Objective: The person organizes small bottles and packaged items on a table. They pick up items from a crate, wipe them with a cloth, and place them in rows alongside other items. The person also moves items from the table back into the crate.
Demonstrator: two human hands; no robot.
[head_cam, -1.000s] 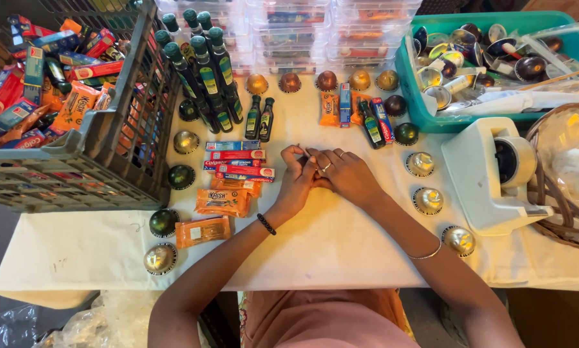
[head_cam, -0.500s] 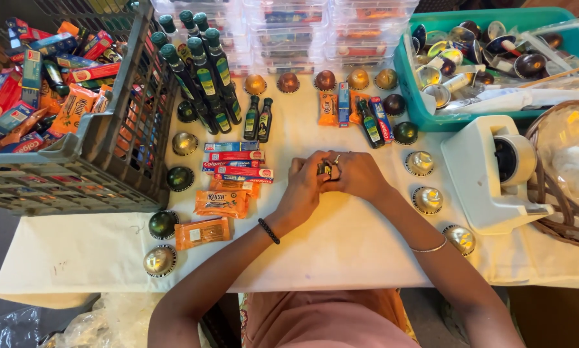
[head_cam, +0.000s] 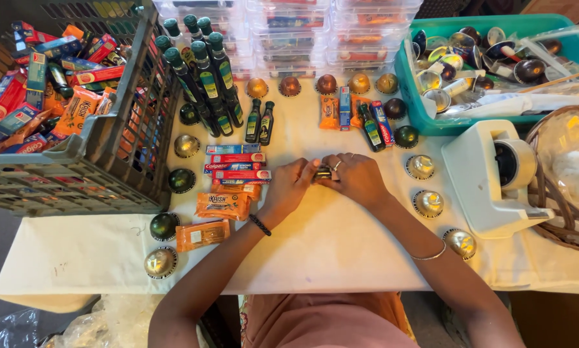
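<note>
The hands have been lowered slightly toward the counter's (head_cam: pixel 341 251) middle.
A small dark bottle (head_cam: pixel 323 173) is gripped between left hand (head_cam: pixel 289 187) and right hand (head_cam: pixel 357 177), beside the toothpaste boxes (head_cam: pixel 238 166).

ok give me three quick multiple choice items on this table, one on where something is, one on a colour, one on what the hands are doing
1. Where is the white tape dispenser?
A. right of the hands
B. inside the grey crate
C. left of the bottles

2. What colour is the tub of mixed capsules?
A. red
B. teal
C. black

3. What are the left hand and right hand doing?
A. resting flat, apart
B. together on a small dark object
C. lifting a bottle

Answers: 1 A, it stands right of both hands. 2 B, its walls are teal. 3 B, the fingers of both meet on the object.
</note>
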